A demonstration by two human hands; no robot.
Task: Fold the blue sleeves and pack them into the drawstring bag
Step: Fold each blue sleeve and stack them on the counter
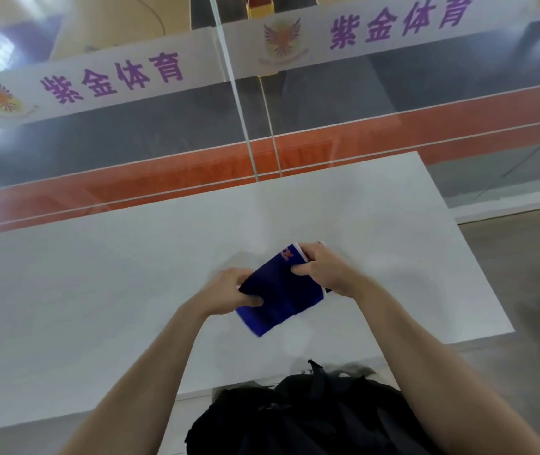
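A folded blue sleeve (278,293) with a white trim and a small red logo is held just above the white table (98,290). My left hand (232,290) grips its near left end, thumb on top. My right hand (323,269) pinches its far right end near the logo. I cannot tell whether one or two sleeves are in the fold. A black drawstring bag (308,418) lies bunched at the table's near edge, between my forearms, its cord sticking up.
A glass barrier (239,103) with a white band of purple lettering rises behind the table's far edge. Beyond it lies an orange and grey court floor. The table ends at the right, with grey floor (525,290) beside it.
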